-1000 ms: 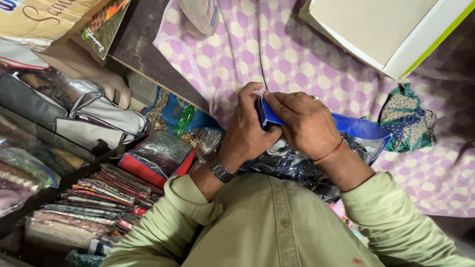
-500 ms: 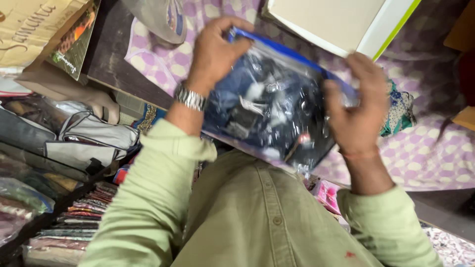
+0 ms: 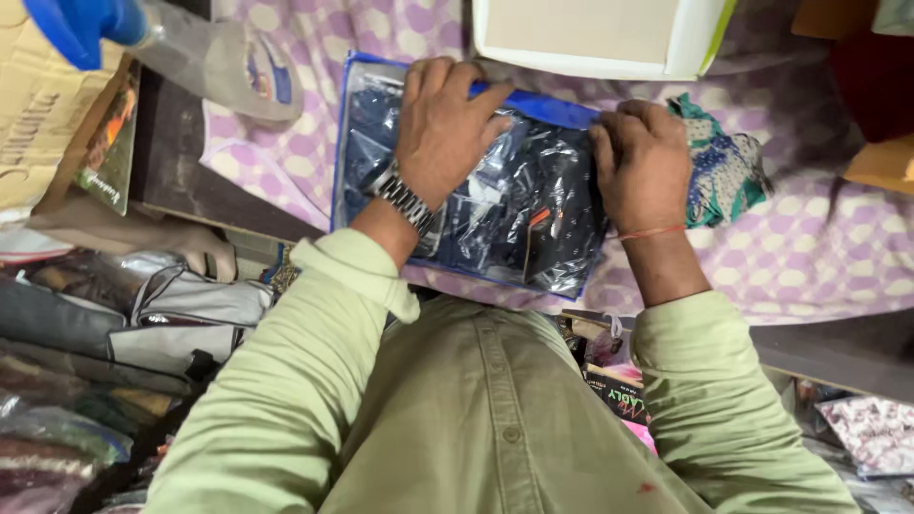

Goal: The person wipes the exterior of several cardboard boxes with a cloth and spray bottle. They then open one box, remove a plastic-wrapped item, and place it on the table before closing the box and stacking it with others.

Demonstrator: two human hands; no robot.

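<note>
1. Both hands lie flat in our head view: our left hand [image 3: 443, 128], fingers spread, presses down on one clear, blue-edged packet [image 3: 495, 205] of dark navy cloth; our right hand [image 3: 643, 162], fingers curled, pinches its upper right edge.
2. We count one packet, lying on the purple-dotted cloth [image 3: 809, 247] over the desk.
3. One white box [image 3: 590, 33] with a green edge sits just above the packet; one teal patterned cloth [image 3: 724, 171] lies beside our right hand.
</note>
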